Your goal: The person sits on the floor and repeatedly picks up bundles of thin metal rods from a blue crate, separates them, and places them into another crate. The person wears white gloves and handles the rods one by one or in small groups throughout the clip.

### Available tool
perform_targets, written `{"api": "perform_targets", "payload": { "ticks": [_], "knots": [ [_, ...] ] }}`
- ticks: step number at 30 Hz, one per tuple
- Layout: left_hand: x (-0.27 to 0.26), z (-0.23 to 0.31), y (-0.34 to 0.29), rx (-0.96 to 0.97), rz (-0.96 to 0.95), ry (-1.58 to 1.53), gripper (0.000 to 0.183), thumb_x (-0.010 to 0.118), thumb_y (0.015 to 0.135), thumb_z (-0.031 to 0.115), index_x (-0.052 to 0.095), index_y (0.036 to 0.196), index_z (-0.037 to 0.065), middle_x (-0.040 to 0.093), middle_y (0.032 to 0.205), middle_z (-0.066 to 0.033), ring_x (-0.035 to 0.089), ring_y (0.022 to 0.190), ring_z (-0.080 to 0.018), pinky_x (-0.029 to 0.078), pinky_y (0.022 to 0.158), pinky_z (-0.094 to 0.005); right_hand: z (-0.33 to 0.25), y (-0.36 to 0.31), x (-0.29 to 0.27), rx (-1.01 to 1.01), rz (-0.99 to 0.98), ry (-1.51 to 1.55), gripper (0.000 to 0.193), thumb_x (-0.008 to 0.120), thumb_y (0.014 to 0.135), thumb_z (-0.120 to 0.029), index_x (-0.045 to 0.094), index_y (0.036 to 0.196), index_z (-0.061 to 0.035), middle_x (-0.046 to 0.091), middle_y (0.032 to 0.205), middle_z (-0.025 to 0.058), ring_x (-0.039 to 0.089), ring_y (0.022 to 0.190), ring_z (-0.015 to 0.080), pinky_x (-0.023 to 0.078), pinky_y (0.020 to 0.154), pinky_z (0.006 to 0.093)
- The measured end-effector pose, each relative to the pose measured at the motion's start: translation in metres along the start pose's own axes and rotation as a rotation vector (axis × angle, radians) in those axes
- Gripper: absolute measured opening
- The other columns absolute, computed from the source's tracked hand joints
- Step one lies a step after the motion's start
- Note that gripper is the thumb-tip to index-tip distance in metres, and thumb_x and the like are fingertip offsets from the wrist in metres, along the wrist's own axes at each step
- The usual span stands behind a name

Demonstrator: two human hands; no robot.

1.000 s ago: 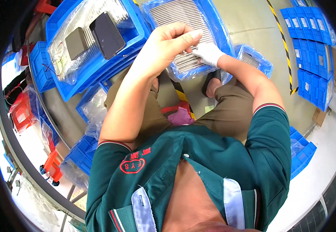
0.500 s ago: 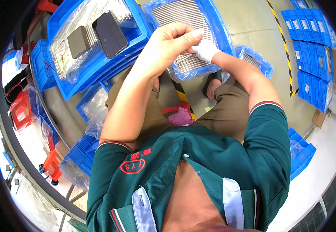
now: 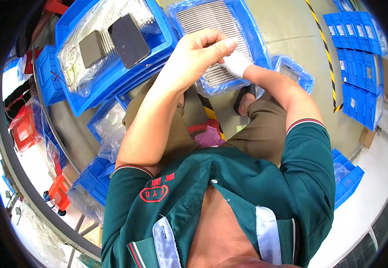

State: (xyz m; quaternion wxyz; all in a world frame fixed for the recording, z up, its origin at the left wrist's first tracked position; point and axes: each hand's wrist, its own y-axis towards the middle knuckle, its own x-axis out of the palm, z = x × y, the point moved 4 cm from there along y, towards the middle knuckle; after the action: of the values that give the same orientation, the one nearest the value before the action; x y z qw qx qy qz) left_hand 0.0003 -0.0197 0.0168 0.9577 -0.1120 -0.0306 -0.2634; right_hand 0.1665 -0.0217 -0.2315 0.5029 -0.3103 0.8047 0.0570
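Note:
My bare left hand [image 3: 203, 52] is raised over a blue crate [image 3: 261, 42] lined with clear plastic. Its fingers curl inward, thumb tip against the fingers in a pinch; whatever sits between them is too small or hidden to make out. Close behind it, my right hand [image 3: 237, 64] wears a white glove, and its fingers are mostly covered by the left hand. Rows of thin, silvery metal rods [image 3: 205, 17] fill the crate below both hands.
Stacked blue trays [image 3: 169, 42] at the left carry a dark phone [image 3: 129, 41], a grey-brown box [image 3: 91, 49] and plastic-wrapped parts. A smaller blue bin [image 3: 307, 79] stands right of the crate. Several blue bins [image 3: 356, 67] line the far right, past black-and-yellow floor tape [image 3: 327, 49].
The whole view has shifted slightly. Both hands keep nearly the same pose, close together above the crate.

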Motion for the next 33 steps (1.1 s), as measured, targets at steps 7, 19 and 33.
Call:
{"api": "perform_targets", "payload": {
  "ticks": [7, 19, 33],
  "knots": [
    [-0.001, -0.002, -0.002, -0.024, 0.006, -0.052, 0.027, 0.059, 0.089, 0.03, 0.064, 0.09, 0.004, 0.062, 0.082, 0.0004, 0.053, 0.072, -0.0067, 0.041, 0.069, -0.0225, -0.026, 0.002, -0.014, 0.088, 0.072, 0.193, 0.025, 0.045, 0.085, -0.022, 0.066, 0.086, -0.009, 0.065, 0.086, 0.0186, 0.062, 0.08, 0.0374, 0.048, 0.073, 0.045],
    [0.002, 0.001, -0.002, -0.02, -0.021, -0.105, 0.026, 0.061, 0.089, 0.031, 0.065, 0.089, 0.005, 0.062, 0.079, 0.0022, 0.053, 0.071, -0.0059, 0.04, 0.067, -0.0222, 0.119, -0.048, 0.018, 0.928, -0.066, 1.147, 0.069, 0.047, 0.09, -0.053, 0.044, 0.133, 0.0008, 0.041, 0.141, 0.0148, 0.035, 0.13, 0.0238, 0.027, 0.106, 0.0348],
    [0.004, 0.001, 0.001, -0.029, -0.031, -0.084, 0.026, 0.061, 0.089, 0.031, 0.064, 0.089, 0.006, 0.063, 0.081, 0.0011, 0.053, 0.071, -0.0065, 0.041, 0.068, -0.0224, 0.098, -0.04, 0.012, 0.882, 0.082, 1.357, 0.062, 0.039, 0.095, -0.051, 0.047, 0.132, -0.0018, 0.05, 0.132, 0.0127, 0.044, 0.123, 0.0236, 0.032, 0.104, 0.0323]
  ]
}}
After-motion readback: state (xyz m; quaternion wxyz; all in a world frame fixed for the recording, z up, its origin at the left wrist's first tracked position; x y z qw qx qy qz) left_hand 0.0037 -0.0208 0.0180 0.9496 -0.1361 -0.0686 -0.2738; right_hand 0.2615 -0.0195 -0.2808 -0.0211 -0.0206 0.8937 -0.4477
